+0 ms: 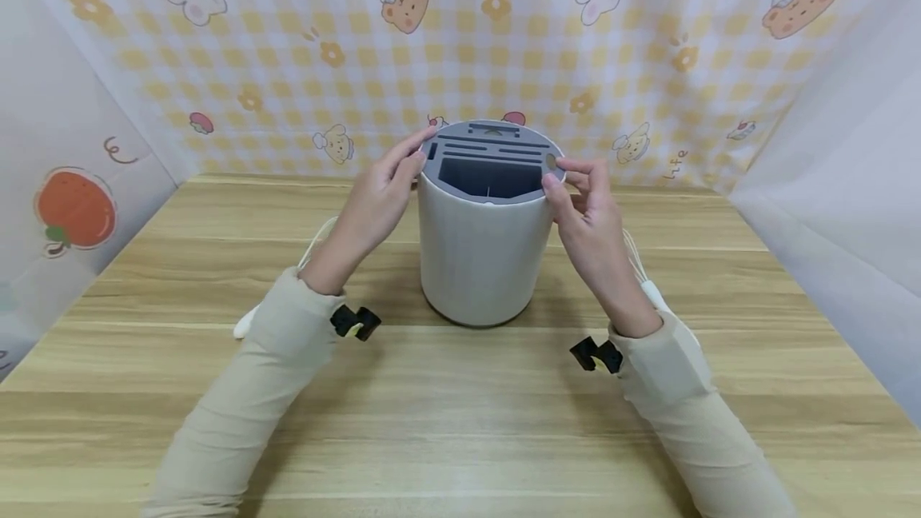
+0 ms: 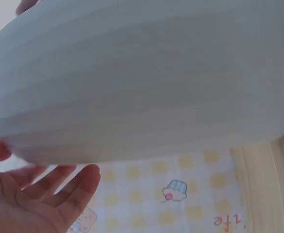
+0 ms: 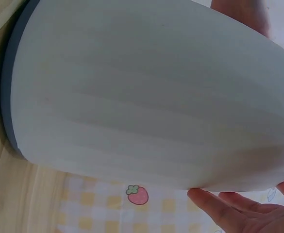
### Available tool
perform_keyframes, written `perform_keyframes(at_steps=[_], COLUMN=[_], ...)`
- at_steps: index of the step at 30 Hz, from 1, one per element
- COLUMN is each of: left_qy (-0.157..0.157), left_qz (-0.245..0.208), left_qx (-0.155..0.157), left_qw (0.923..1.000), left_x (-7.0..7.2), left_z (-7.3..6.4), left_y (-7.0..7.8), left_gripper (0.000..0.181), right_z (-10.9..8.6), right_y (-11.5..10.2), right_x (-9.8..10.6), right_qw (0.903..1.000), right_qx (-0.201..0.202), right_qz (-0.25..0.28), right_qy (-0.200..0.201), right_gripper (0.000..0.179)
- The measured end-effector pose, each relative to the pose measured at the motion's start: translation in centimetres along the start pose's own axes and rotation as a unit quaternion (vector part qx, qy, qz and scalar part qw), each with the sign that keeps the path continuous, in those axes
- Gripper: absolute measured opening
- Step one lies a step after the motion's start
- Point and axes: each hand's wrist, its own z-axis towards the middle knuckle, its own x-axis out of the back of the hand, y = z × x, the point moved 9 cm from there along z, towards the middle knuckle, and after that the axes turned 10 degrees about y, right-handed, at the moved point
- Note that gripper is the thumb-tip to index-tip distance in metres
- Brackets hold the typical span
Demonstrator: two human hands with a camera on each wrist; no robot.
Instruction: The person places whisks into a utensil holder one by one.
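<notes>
A white cylindrical knife block (image 1: 480,266) stands upright on the table, its grey slotted top (image 1: 455,134) having narrow slits and one larger angular opening. At the left of its rim, my left hand (image 1: 377,198) holds the top edge with thumb and forefinger. My right hand (image 1: 590,218) grips the opposite side, thumb on the rim and fingers bent around the edge. The white wall (image 2: 156,73) fills much of the left wrist view, with the other left fingers spread beside it. In the right wrist view, right fingertips (image 3: 196,192) touch the wall.
The wood-grain table (image 1: 460,422) extends around the block. Behind it hangs a yellow checked cloth (image 1: 288,46) with cartoon prints. Pale sheets (image 1: 849,182) stand at both sides. Black wrist-worn pieces (image 1: 356,322) stick out near both cuffs.
</notes>
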Motion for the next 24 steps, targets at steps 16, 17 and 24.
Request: perform_keyframes(at_steps=[16, 17, 24], left_qy=[-0.095, -0.101, -0.11], left_qz=[0.154, 0.161, 0.22], left_qx=[0.001, 0.001, 0.012], left_qw=[0.9835, 0.9818, 0.9692], left_x=[6.0, 6.4, 8.6], left_z=[-2.7, -3.0, -4.4], left_y=[-5.9, -6.3, -9.2], left_gripper=[0.045, 0.046, 0.05], right_z=[0.2, 0.3, 0.3], right_y=[0.2, 0.2, 0.0], right_x=[-0.1, -0.1, 0.0], right_qw=[0.9996, 0.9995, 0.9992], right_qx=[0.023, 0.026, 0.033], right_qz=[-0.007, -0.008, -0.012], right_qy=[0.015, 0.016, 0.019], right_gripper=[0.045, 0.045, 0.045])
